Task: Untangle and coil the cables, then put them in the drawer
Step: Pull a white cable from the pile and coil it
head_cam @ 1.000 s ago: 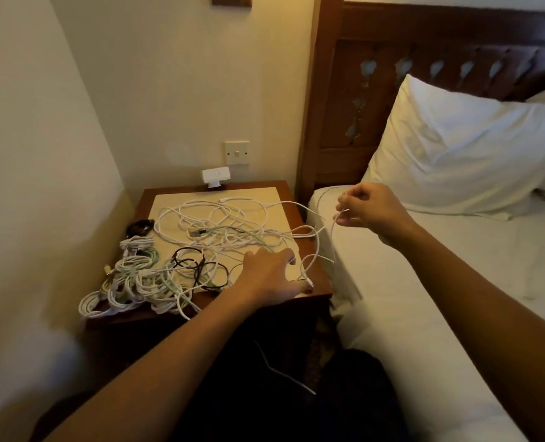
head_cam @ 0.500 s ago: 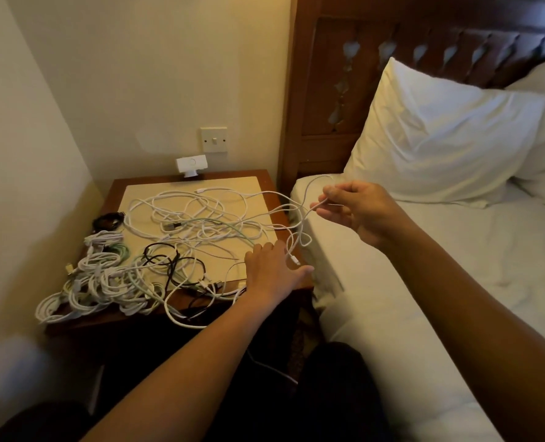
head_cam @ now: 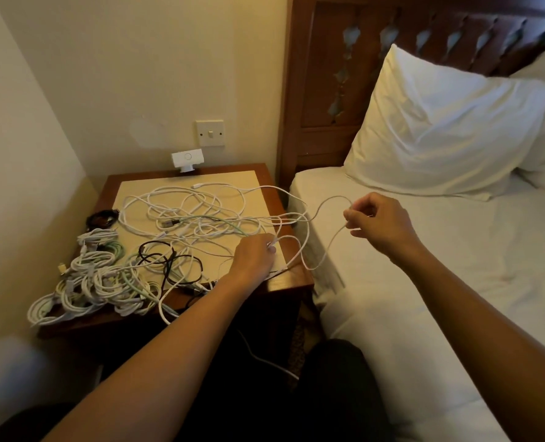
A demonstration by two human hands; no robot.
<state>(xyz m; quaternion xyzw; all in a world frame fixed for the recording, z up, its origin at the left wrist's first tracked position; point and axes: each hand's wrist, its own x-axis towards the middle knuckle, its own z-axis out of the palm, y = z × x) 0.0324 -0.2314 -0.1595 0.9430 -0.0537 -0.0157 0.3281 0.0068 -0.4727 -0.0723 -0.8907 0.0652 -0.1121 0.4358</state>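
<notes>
Pinching a thin white cable (head_cam: 334, 197) with the right fingers (head_cam: 355, 215), thumb against forefinger, the rest curled in. Held up by the right hand (head_cam: 379, 224) over the left edge of the bed (head_cam: 456, 282), clear of the sheet, with one loop arching back toward the worktop (head_cam: 291, 282) and another sagging down past its right edge.

Curled down with the left fingers (head_cam: 269, 247) onto a white strand (head_cam: 283, 238) near the front right corner of the worktop, tips closed on it beside a small plug. Cannot tell whether this belongs to the cable in the other hand. Left hand (head_cam: 252, 256) low, just above the surface.

Spread across the middle and back of the worktop: a loose tangle (head_cam: 185, 212) of white leads, crossed by a pale green cable (head_cam: 229, 222). Toward the front, a black cable (head_cam: 165, 256) in open loops. Piled at the front left corner, partly over the edge: coiled white and green bundles (head_cam: 92, 275). At the left edge, a small black coil (head_cam: 102, 217). Hanging below the front edge, one more white lead (head_cam: 264, 358).

At the back edge, a small white device (head_cam: 187, 158); on the wall above, a switch plate (head_cam: 210, 133). On the bed, a white pillow (head_cam: 440, 122) propped against the wooden headboard (head_cam: 328, 59).
</notes>
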